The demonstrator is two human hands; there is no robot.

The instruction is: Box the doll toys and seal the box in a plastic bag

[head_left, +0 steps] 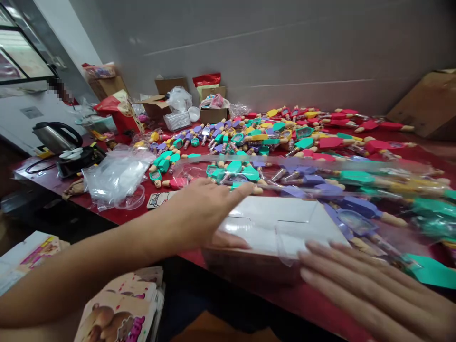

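Note:
A white cardboard box [274,213] stands at the table's front edge, its top flaps folded closed. My left hand [203,209] grips the left end of this box, fingers and thumb spread around the corner. At the box's front right corner, my right hand [363,289] is open with fingers stretched out, slightly blurred; whether it touches the box I cannot tell. A clear strip like tape [285,247] hangs over the front top edge. Behind lie many toy-like pieces with wooden-coloured ends: green [233,167], purple [358,206] and red [329,142].
Clear plastic bags [117,173] lie left on the red tabletop [114,214], near an electric kettle [57,137]. Printed bear cards or boxes [117,313] are stacked below the table edge. Small cartons [213,114] stand along the wall, a larger carton [427,104] far right.

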